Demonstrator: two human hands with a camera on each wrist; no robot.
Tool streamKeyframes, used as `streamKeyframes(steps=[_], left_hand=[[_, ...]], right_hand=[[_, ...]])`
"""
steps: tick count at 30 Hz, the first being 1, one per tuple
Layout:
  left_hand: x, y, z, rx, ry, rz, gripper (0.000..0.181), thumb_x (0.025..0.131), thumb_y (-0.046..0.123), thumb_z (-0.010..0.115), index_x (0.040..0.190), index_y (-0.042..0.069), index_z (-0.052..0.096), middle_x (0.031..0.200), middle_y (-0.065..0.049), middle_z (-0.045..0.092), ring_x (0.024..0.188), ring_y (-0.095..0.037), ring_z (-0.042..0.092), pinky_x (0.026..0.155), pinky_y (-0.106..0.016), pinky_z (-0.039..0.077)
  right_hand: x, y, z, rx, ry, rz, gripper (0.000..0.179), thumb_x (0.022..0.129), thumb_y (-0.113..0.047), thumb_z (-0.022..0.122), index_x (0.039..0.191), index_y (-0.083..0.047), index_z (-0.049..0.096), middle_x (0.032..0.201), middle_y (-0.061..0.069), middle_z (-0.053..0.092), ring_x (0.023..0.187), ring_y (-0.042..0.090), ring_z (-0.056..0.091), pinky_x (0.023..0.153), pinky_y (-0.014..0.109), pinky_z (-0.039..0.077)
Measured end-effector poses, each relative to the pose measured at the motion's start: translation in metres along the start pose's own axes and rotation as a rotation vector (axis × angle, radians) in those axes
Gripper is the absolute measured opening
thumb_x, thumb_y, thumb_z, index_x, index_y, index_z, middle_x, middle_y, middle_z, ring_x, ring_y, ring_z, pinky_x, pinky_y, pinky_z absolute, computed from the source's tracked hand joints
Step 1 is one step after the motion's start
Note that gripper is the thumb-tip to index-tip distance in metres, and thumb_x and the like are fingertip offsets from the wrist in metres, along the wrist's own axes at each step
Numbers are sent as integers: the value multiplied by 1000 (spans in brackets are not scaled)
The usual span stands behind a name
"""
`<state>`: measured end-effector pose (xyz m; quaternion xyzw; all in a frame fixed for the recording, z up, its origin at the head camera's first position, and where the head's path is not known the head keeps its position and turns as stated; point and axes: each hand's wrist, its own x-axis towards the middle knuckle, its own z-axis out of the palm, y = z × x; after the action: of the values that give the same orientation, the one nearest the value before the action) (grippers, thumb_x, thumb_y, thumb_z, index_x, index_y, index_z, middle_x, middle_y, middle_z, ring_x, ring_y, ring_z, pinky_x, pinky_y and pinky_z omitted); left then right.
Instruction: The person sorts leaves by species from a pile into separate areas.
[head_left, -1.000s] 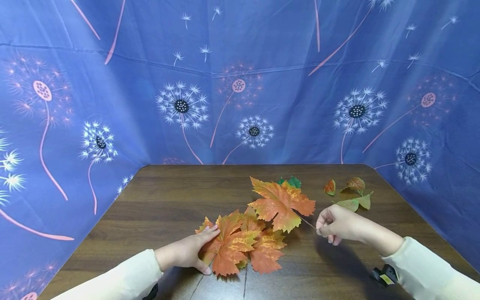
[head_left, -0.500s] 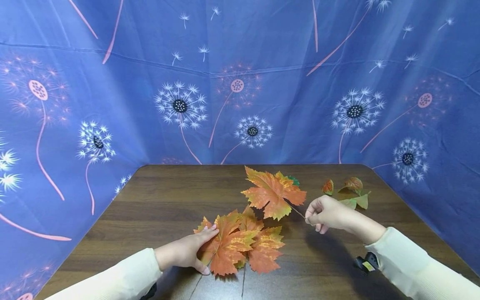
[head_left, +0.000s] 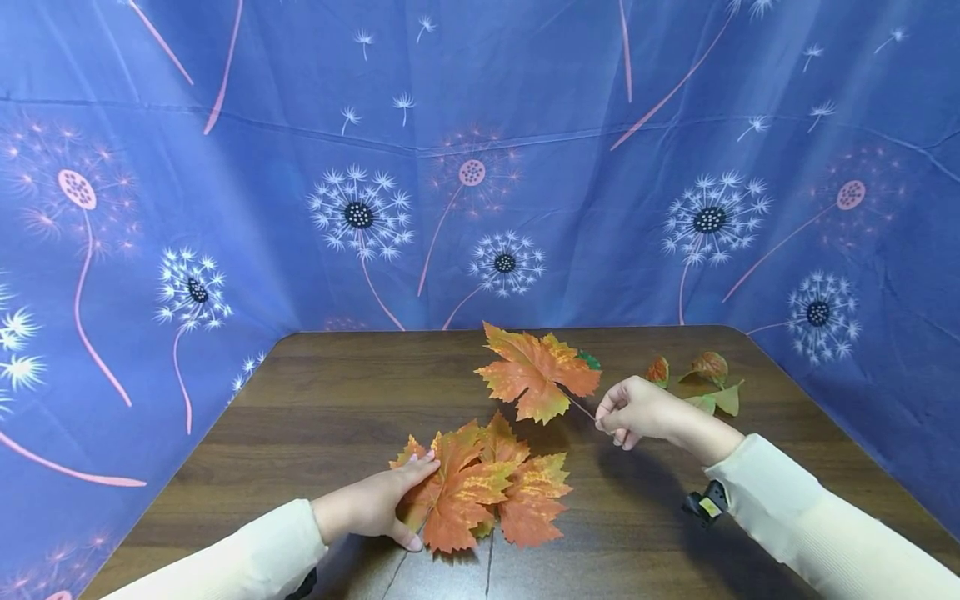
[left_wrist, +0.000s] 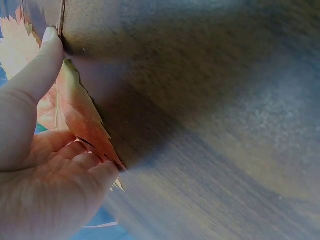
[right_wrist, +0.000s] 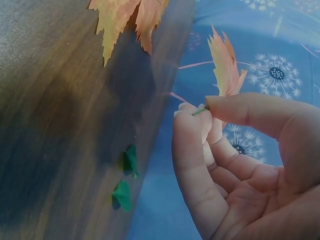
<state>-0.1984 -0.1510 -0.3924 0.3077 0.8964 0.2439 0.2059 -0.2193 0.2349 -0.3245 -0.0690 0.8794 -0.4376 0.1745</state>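
My right hand (head_left: 637, 408) pinches the thin stem of an orange maple leaf (head_left: 536, 371) between thumb and index finger, and the leaf hangs out to the left, raised over the table. The stem's green end (right_wrist: 199, 111) sticks out past the fingertips in the right wrist view. My left hand (head_left: 378, 500) rests on the left side of a pile of similar orange maple leaves (head_left: 465, 492), thumb spread near a stem. In the left wrist view its fingertips (left_wrist: 105, 172) touch the edge of a leaf (left_wrist: 82, 107). Stems from the pile point toward the front edge.
Behind the raised leaf, a small green leaf (head_left: 588, 360) partly shows; the right wrist view has two green leaves (right_wrist: 121, 195) there. Farther right lie a small orange-green leaf (head_left: 657, 372), a brownish leaf (head_left: 710, 367) and a pale green one (head_left: 726, 400). A blue dandelion-print cloth (head_left: 450, 233) surrounds the table.
My right hand has moved left and toward the back with the maple leaf, which now stands farther from the pile. The left hand stays on the pile.
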Motion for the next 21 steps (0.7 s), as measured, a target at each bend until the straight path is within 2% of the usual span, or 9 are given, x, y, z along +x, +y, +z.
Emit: streamKeyframes(steps=[9,21], left_hand=[[-1,1,0,-12,0,-3,102,67,21,87,150,1,32,160,-17,22,146,-40,21,111,-61,24],[-1,0,0,-5,-8,10,101,68,23,86,150,0,31,160,-17,21,146,-40,21,112,-60,24]], right_hand=[[9,-3,-3,35,-17,-5,10,89,-3,61,91,6,63,72,6,60,58,9,58,57,28,55],[19,-11,0,28,-8,7,10,89,-4,62,91,6,64,69,6,60,57,10,59,58,28,56]])
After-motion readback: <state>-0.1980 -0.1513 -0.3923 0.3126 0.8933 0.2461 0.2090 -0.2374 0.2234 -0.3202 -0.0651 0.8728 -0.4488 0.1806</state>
